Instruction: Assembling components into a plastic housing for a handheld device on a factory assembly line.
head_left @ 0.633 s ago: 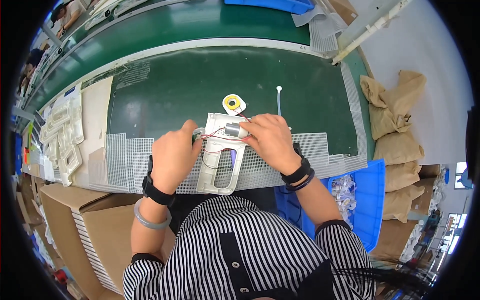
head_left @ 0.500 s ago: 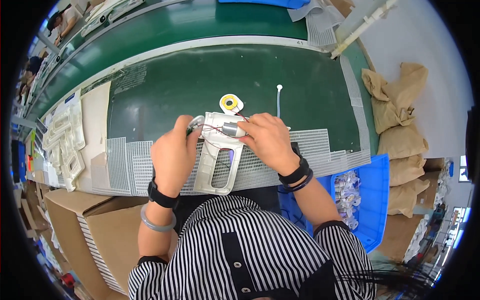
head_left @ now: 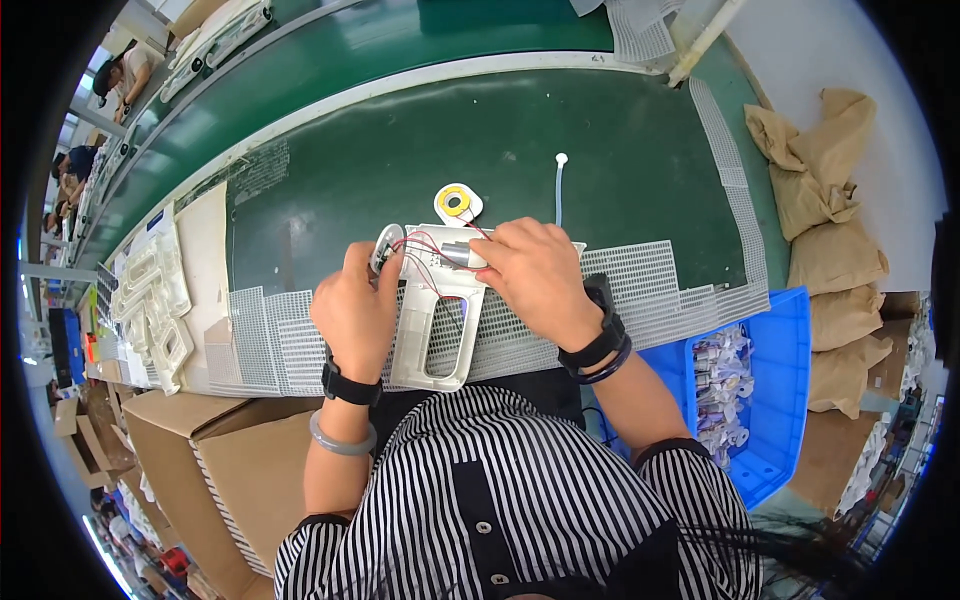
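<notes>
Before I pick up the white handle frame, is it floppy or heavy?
The white handle frame looks stiff, with firm raised edges. It's probably light for its size, being thin-walled with a big opening. The slack red wires crossing it might snag.

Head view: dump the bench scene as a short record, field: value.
left hand: left hand, fingers pinching a grey disc
right hand: right hand, fingers on a grey cylinder over the shell
shell: white shell with looped handle, between the hands
beyond shell: yellow ring in a white piece
right of ring: thin pale tube
far left: white frames
lower right: blue bin of small parts
right edge: brown sacks
</notes>
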Action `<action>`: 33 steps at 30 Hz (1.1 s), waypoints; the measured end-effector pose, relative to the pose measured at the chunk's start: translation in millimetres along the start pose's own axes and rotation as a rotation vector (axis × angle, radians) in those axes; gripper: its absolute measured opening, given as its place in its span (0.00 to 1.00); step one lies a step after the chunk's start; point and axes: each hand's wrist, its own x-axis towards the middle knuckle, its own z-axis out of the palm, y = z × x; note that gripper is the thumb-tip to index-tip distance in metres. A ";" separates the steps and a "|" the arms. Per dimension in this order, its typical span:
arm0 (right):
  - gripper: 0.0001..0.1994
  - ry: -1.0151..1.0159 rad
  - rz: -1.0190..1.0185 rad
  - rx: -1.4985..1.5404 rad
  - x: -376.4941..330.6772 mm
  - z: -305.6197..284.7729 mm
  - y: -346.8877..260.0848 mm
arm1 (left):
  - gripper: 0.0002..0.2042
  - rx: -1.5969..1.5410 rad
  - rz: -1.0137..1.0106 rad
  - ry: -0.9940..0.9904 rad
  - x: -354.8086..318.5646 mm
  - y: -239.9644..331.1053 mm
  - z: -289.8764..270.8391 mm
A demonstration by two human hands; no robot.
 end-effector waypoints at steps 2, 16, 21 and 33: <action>0.16 0.020 -0.005 0.014 0.0 1.4 0.2 | 0.13 0.067 -0.041 0.005 -1.6 0.1 7.3; 0.15 0.045 -0.030 0.023 0.3 0.3 0.3 | 0.24 0.108 0.073 0.017 -7.4 6.5 20.3; 0.15 0.051 -0.026 0.022 -0.4 4.3 2.4 | 0.21 0.222 0.144 -0.002 0.5 12.7 12.9; 0.13 0.018 -0.005 -0.031 -6.4 4.2 -5.9 | 0.17 0.120 0.342 -0.272 29.0 -6.5 -6.9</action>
